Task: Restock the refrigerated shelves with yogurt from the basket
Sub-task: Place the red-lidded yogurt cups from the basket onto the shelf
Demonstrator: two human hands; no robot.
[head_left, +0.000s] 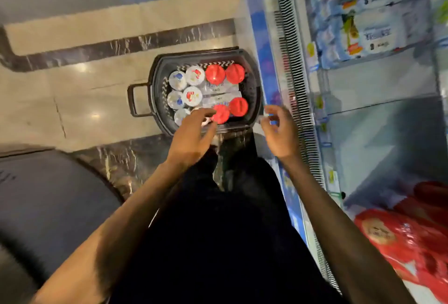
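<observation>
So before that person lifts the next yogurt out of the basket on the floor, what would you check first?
1. Stock left in the basket: ok, red-lidded tubs and white cups are in it.
2. Left hand on target: ok, its fingers reach the nearest red lid.
3. Hold on that tub: not ok, the fingers are spread and nothing is lifted yet.
4. Right hand free: ok, it is loosely curled beside the basket and looks empty.
5. Room on the shelf: ok, a bare stretch shows, though the view is blurred.
</observation>
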